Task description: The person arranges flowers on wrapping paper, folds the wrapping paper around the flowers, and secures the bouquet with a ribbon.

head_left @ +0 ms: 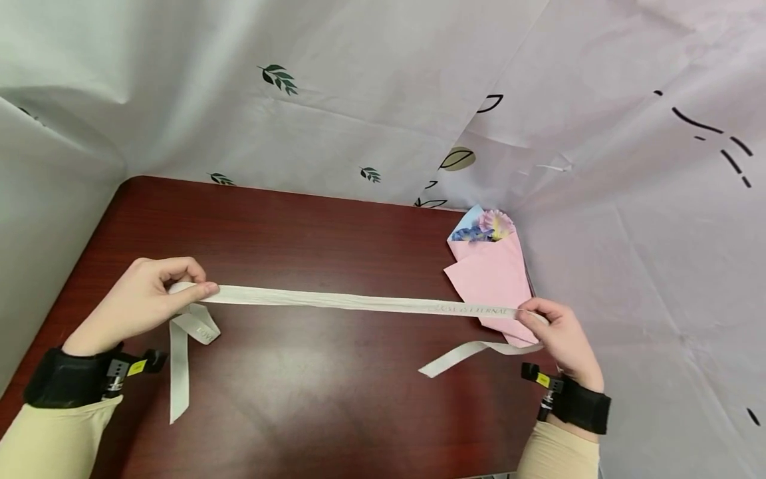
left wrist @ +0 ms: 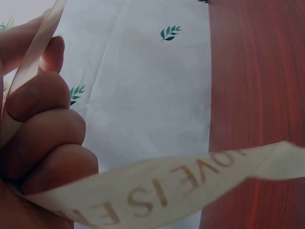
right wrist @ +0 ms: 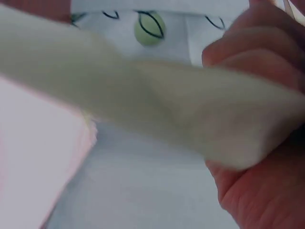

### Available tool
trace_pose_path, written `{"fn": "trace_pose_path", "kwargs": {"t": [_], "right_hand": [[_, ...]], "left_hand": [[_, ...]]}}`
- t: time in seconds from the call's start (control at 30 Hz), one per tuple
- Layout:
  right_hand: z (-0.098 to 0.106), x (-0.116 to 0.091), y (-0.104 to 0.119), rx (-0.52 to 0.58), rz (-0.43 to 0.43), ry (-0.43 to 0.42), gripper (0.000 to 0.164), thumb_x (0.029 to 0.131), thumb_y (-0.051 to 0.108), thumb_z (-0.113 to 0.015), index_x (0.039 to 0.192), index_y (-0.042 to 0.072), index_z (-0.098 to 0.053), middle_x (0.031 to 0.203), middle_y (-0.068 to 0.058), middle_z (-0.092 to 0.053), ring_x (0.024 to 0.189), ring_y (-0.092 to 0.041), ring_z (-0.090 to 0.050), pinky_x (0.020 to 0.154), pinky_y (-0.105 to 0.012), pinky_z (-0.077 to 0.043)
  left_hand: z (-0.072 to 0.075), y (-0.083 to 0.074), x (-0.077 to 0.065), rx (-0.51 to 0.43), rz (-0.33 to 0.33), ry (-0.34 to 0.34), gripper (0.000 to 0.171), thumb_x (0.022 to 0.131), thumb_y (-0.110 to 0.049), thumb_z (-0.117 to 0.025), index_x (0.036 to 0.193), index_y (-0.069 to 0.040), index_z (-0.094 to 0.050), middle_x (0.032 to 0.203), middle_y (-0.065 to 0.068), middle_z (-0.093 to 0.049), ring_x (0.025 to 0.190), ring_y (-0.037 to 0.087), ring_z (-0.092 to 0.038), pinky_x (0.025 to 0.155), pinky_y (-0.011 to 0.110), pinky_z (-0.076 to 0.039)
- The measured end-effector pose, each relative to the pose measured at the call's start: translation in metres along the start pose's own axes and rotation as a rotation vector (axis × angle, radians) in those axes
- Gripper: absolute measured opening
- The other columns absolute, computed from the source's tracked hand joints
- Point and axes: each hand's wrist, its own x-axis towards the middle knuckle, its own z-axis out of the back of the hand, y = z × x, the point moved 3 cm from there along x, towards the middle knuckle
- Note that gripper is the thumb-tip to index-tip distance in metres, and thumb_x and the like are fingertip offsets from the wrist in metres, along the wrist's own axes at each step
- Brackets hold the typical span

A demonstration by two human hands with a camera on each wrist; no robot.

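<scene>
A narrow off-white ribbon [head_left: 335,299] stretches nearly level and taut between the left hand [head_left: 143,299] and the right hand [head_left: 562,336], sloping slightly down toward the right, with lengthwise creases along its span. Printed lettering near the right hand reads "IS ETERNAL". Past the left hand, the ribbon folds over, showing "LOVE", and a plain length hangs down. Past the right hand, a loose tail curves back leftward to a slanted tip.

Here's the table [head_left: 299,246], dark reddish-brown, wood grain streaking across it, a soft shine over the middle, the far left corner rounded; and at the far right corner, along the right edge, lies a pink-wrapped bouquet [head_left: 491,273], blooms [head_left: 497,224] towards the far edge.
</scene>
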Motion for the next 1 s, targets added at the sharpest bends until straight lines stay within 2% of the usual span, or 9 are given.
{"fn": "trace_pose_path", "kwargs": {"t": [0.07, 0.13, 0.3, 0.4, 0.47, 0.57, 0.63, 0.83, 1.0], "right_hand": [[0.006, -0.003, -0.002, 0.004, -0.037, -0.006, 0.013, 0.101, 0.006, -0.06, 0.098, -0.002, -0.07, 0.066, -0.001, -0.049, 0.054, -0.021, -0.046, 0.051, -0.034, -0.043], [0.006, -0.001, -0.008, -0.048, -0.108, -0.008, 0.021, 0.104, 0.018, -0.06, 0.101, 0.001, -0.072, 0.067, -0.001, -0.048, 0.056, -0.02, -0.046, 0.053, -0.033, -0.043], [-0.019, 0.022, -0.038, -0.227, -0.277, 0.006, 0.04, 0.101, 0.046, -0.06, 0.108, 0.008, -0.072, 0.086, -0.004, -0.056, 0.074, -0.015, -0.048, 0.063, -0.03, -0.043], [-0.041, 0.033, -0.055, -0.26, -0.329, 0.034, 0.041, 0.102, 0.044, -0.059, 0.11, 0.005, -0.071, 0.091, -0.011, -0.061, 0.077, -0.018, -0.053, 0.065, -0.032, -0.045], [-0.054, 0.036, -0.065, -0.271, -0.36, 0.061, 0.039, 0.102, 0.041, -0.06, 0.11, 0.004, -0.071, 0.092, -0.013, -0.065, 0.081, -0.021, -0.056, 0.069, -0.032, -0.044], [-0.067, 0.037, -0.074, -0.275, -0.415, 0.065, 0.036, 0.101, 0.039, -0.062, 0.106, 0.005, -0.071, 0.09, -0.012, -0.066, 0.082, -0.023, -0.057, 0.071, -0.033, -0.043], [-0.073, 0.037, -0.078, -0.287, -0.44, 0.047, 0.035, 0.1, 0.04, -0.063, 0.107, 0.006, -0.073, 0.089, -0.01, -0.067, 0.083, -0.022, -0.057, 0.071, -0.033, -0.042], [-0.08, 0.036, -0.087, -0.324, -0.475, -0.035, 0.034, 0.098, 0.04, -0.066, 0.104, 0.007, -0.074, 0.082, -0.006, -0.066, 0.073, -0.019, -0.056, 0.061, -0.032, -0.045], [-0.086, 0.035, -0.092, -0.306, -0.504, -0.038, 0.031, 0.097, 0.038, -0.068, 0.099, 0.007, -0.073, 0.076, -0.005, -0.065, 0.065, -0.018, -0.055, 0.054, -0.032, -0.044]], "left_hand": [[0.002, 0.001, 0.0, -0.003, -0.002, 0.001, 0.026, 0.085, -0.018, -0.084, 0.075, -0.033, -0.064, 0.053, -0.01, -0.034, 0.047, 0.006, -0.03, 0.044, 0.026, -0.024], [0.001, 0.005, 0.0, 0.006, 0.009, 0.007, 0.025, 0.085, -0.02, -0.084, 0.075, -0.033, -0.064, 0.053, -0.01, -0.034, 0.047, 0.005, -0.029, 0.044, 0.026, -0.023], [-0.01, 0.035, 0.002, 0.065, 0.129, 0.049, 0.02, 0.087, -0.035, -0.081, 0.076, -0.032, -0.065, 0.055, -0.008, -0.038, 0.051, 0.005, -0.031, 0.047, 0.03, -0.024], [-0.019, 0.054, -0.001, 0.103, 0.181, 0.111, 0.022, 0.089, -0.042, -0.078, 0.077, -0.029, -0.065, 0.057, -0.007, -0.038, 0.054, 0.006, -0.033, 0.048, 0.03, -0.025], [-0.024, 0.064, -0.004, 0.125, 0.188, 0.174, 0.023, 0.09, -0.043, -0.076, 0.077, -0.027, -0.065, 0.058, -0.008, -0.039, 0.054, 0.007, -0.035, 0.049, 0.028, -0.027], [-0.029, 0.072, -0.009, 0.143, 0.186, 0.261, 0.024, 0.093, -0.043, -0.073, 0.079, -0.026, -0.064, 0.059, -0.009, -0.043, 0.054, 0.007, -0.038, 0.05, 0.027, -0.029], [-0.031, 0.075, -0.011, 0.14, 0.192, 0.285, 0.024, 0.093, -0.043, -0.072, 0.079, -0.025, -0.064, 0.059, -0.008, -0.046, 0.054, 0.008, -0.039, 0.05, 0.027, -0.03], [-0.03, 0.082, -0.016, 0.141, 0.242, 0.239, 0.029, 0.091, -0.048, -0.073, 0.08, -0.023, -0.064, 0.06, -0.005, -0.046, 0.054, 0.01, -0.04, 0.049, 0.027, -0.03], [-0.02, 0.091, -0.022, 0.163, 0.272, 0.224, 0.033, 0.091, -0.049, -0.073, 0.08, -0.02, -0.064, 0.06, -0.004, -0.045, 0.053, 0.01, -0.038, 0.047, 0.028, -0.028]]}}
